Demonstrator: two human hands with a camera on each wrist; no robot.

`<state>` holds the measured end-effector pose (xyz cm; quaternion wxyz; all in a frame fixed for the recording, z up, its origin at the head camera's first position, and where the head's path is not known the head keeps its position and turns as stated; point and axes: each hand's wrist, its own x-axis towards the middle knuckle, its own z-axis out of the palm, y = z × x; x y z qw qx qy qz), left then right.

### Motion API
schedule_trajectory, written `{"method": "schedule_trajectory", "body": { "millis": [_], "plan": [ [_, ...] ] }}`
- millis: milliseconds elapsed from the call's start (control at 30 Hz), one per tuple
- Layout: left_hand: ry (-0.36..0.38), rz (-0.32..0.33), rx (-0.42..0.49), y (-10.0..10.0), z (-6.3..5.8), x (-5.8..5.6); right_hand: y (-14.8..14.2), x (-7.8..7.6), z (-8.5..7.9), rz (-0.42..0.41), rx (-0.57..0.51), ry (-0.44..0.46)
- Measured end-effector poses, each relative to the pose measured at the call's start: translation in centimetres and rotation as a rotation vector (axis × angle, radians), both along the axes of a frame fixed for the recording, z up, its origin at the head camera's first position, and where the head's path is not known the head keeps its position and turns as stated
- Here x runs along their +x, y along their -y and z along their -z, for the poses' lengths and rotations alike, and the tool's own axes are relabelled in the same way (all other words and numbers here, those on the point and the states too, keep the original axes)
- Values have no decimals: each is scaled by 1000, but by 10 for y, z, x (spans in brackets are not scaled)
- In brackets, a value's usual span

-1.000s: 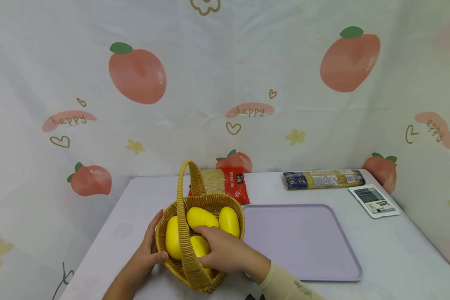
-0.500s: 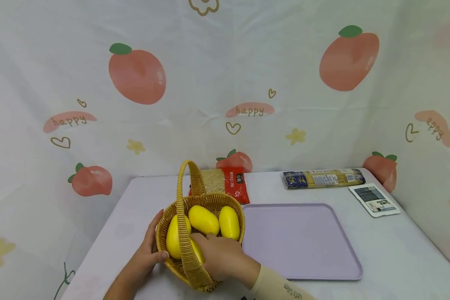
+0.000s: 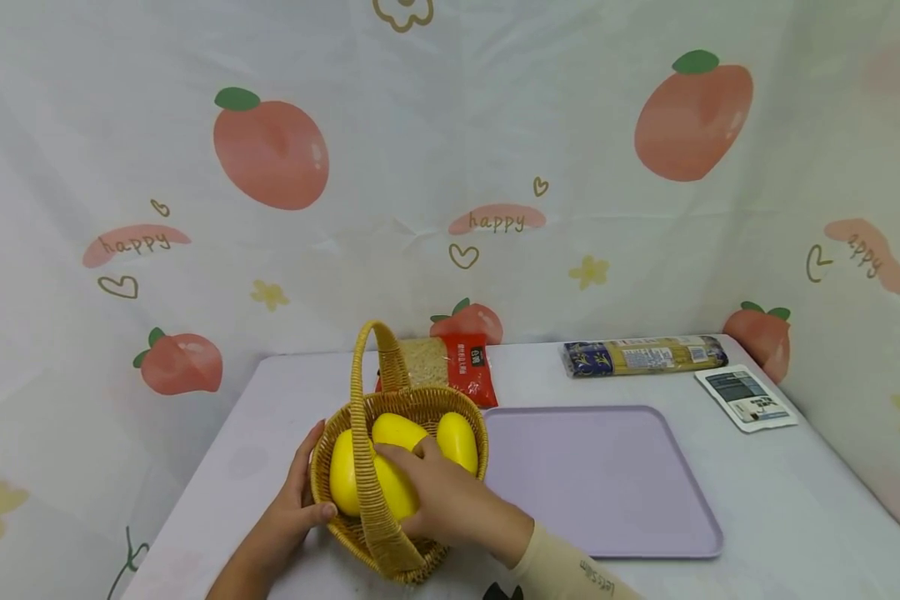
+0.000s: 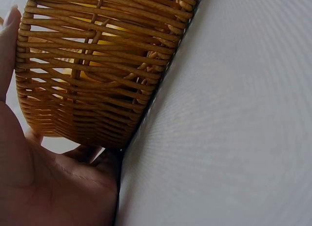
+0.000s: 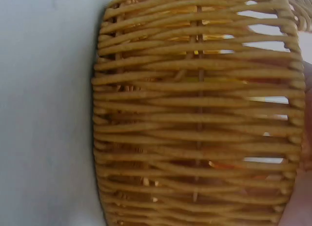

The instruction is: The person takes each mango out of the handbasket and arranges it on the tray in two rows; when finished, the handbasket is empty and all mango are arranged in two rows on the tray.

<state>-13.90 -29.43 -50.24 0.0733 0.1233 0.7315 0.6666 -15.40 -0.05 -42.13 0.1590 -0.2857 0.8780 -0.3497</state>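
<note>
In the head view a wicker basket [image 3: 416,400] with a tall arched handle stands on the table, holding several yellow mangoes. My left hand [image 3: 288,508] holds its left side, thumb on the rim and fingers along the outside. Inside the basket, my right hand [image 3: 453,500] grips the front mango [image 3: 396,492], which the handle partly covers. Around it lie a left mango [image 3: 343,477], a back mango [image 3: 397,428] and a right mango [image 3: 457,440]. The wrist views show mostly woven basket wall [image 4: 97,80], with the right hand's fingers hidden behind it.
A lilac tray [image 3: 592,475] lies right of the basket. Behind the basket is a red packet [image 3: 471,367]. Further right along the back lie a pack of dry noodles [image 3: 645,357] and a white pouch [image 3: 746,400]. A printed cloth [image 3: 390,275] hangs behind the table.
My right hand reached lower among the mangoes, then came up slightly with the front mango in its grip. The left hand and the basket have stayed in place.
</note>
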Motion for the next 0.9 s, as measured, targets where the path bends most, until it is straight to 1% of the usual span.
{"method": "schedule_trajectory", "body": {
  "millis": [200,300,433,533,600,700,800,900],
  "plan": [
    [-10,3,5,1,1,-2,-8,-3,-2,-4,-102,26],
    [-11,8,8,2,2,-2,-12,-4,-1,-38,-132,-4],
    [-5,1,0,2,2,-1,-21,-8,-3,-102,-173,-72],
    [9,-8,-8,1,2,0,-28,-10,-7,-120,-227,-88],
    [19,-13,-11,1,2,1,-34,-11,-11,-115,-268,-80],
    [31,-21,-12,1,2,1,-42,-12,-18,-93,-331,-39],
    [21,-18,-14,2,2,0,-51,-13,-24,-58,-383,-6],
    [12,-16,-18,1,0,0,-61,-14,-26,-26,-417,0]
  ]
}}
